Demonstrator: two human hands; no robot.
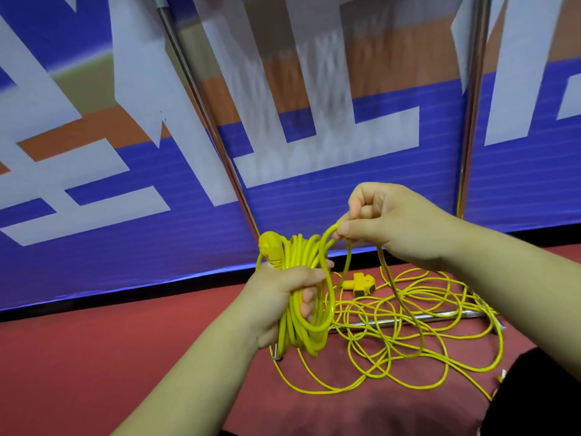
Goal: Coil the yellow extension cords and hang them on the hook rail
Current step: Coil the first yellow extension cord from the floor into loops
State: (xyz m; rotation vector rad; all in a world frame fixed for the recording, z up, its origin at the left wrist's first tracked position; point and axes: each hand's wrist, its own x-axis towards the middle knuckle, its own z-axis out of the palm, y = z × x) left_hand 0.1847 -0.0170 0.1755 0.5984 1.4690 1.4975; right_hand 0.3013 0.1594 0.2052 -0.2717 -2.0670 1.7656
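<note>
Loose thin yellow extension cord (419,333) sprawls over a chrome floor bar (446,316) beneath both hands. The right hand (396,225) pinches one strand between its fingers; the left hand (279,294) curls its fingers round the coiled yellow bundle (294,324).

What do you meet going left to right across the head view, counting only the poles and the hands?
Left metal pole → left hand, gripping the coiled yellow cord → right hand, pinching the same cord → right metal pole.
</note>
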